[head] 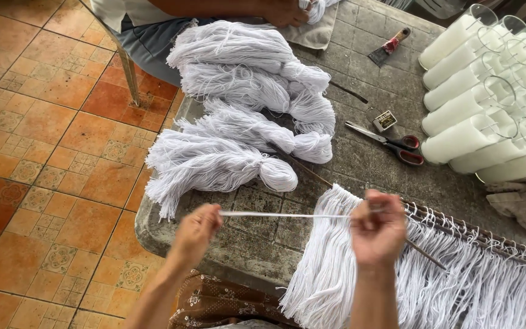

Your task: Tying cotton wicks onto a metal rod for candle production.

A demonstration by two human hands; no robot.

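Both hands pinch one white string (281,215) taut above the worktop (360,161): left hand (195,233) grips one end, right hand (377,226) the other. It looks light, soft and limp, best held by its ends. Beyond it lie white bundles (238,116), then scissors (388,143).

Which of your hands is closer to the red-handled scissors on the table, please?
The right. The right hand pinches one end of a white strand just below and left of the scissors; the left hand holds the other end, further left near the table's edge.
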